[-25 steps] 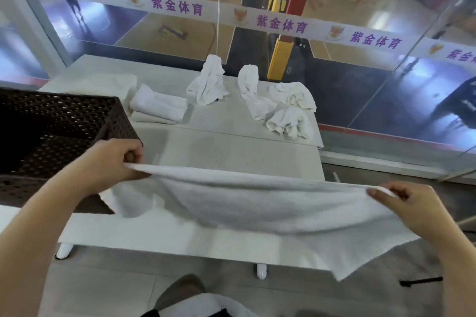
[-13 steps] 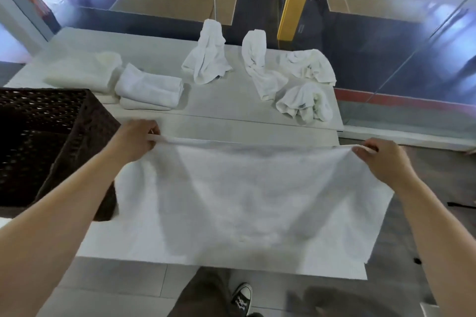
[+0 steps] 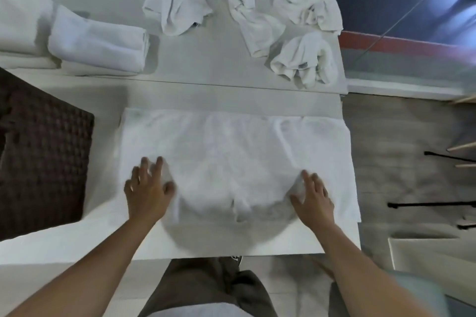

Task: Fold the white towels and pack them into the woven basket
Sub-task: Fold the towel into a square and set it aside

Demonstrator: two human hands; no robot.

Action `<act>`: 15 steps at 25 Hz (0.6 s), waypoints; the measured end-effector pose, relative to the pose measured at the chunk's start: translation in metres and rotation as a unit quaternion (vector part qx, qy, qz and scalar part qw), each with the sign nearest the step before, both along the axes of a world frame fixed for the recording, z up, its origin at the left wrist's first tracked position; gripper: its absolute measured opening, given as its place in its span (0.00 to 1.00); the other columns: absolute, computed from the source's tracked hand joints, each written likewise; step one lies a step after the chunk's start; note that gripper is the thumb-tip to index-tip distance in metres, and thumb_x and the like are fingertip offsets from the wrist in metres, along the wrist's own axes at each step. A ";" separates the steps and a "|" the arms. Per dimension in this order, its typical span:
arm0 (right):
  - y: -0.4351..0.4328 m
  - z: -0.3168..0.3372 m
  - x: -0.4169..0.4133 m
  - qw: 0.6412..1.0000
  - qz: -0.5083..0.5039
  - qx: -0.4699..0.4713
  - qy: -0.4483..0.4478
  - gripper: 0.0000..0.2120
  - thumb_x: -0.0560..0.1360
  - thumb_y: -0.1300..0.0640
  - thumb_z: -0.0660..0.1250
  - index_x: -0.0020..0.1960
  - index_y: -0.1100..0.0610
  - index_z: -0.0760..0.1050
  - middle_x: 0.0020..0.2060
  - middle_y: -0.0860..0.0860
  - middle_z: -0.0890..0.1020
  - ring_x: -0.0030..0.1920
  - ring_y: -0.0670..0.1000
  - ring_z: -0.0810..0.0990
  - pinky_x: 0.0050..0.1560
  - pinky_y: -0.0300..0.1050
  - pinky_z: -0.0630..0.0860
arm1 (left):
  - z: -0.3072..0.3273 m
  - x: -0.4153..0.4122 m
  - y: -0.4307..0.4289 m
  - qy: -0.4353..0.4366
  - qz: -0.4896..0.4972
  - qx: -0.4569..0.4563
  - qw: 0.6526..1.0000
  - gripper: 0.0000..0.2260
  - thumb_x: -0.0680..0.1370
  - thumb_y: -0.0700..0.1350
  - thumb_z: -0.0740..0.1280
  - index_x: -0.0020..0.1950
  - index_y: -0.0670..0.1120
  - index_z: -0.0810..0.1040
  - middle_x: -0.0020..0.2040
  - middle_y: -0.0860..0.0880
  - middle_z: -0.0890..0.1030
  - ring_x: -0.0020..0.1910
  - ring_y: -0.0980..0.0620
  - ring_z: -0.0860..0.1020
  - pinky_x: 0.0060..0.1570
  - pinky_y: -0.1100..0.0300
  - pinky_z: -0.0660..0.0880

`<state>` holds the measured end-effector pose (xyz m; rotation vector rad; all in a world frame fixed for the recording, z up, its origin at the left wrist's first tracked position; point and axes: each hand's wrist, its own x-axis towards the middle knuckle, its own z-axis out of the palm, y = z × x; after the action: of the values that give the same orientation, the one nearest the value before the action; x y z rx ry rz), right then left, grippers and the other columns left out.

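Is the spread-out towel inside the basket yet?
No, the towel lies flat on the table, beside the basket.

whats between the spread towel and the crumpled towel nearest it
In the head view, only bare white tabletop, crossed by a seam, separates the spread towel from the nearest crumpled towel.

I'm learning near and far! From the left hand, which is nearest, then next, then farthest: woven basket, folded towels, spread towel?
1. spread towel: under the left hand, touching it.
2. woven basket: just to its left.
3. folded towels: far back, left.
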<state>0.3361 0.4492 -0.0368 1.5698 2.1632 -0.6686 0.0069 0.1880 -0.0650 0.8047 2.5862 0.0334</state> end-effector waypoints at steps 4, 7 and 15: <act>-0.007 0.009 0.003 0.999 0.012 -0.035 0.008 0.41 0.79 0.43 0.66 0.83 0.43 0.45 0.82 0.49 0.50 0.80 0.56 0.54 0.73 0.58 0.67 | -0.006 -0.029 0.008 -0.002 -0.013 0.001 1.000 0.35 0.76 0.54 0.68 0.80 0.53 0.57 0.81 0.42 0.54 0.77 0.36 0.56 0.70 0.36 0.60; -0.005 0.015 -0.001 0.998 -0.014 -0.061 0.017 0.38 0.79 0.46 0.65 0.83 0.45 0.49 0.82 0.49 0.53 0.80 0.56 0.56 0.75 0.56 0.63 | -0.004 -0.050 0.023 -0.014 -0.020 -0.012 1.000 0.35 0.76 0.54 0.69 0.79 0.53 0.58 0.81 0.43 0.53 0.77 0.37 0.57 0.69 0.36 0.61; 0.027 0.029 0.016 0.989 -0.075 -0.060 0.108 0.28 0.80 0.53 0.64 0.78 0.47 0.62 0.71 0.52 0.70 0.67 0.56 0.74 0.62 0.49 0.72 | 0.024 0.064 0.084 -0.017 -0.170 0.056 0.984 0.30 0.70 0.47 0.72 0.72 0.50 0.73 0.74 0.43 0.71 0.69 0.37 0.72 0.62 0.41 0.71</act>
<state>0.3524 0.4758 -0.0078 1.6751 2.1195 -1.0413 0.0709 0.2720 -0.0406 1.2666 2.3967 0.0909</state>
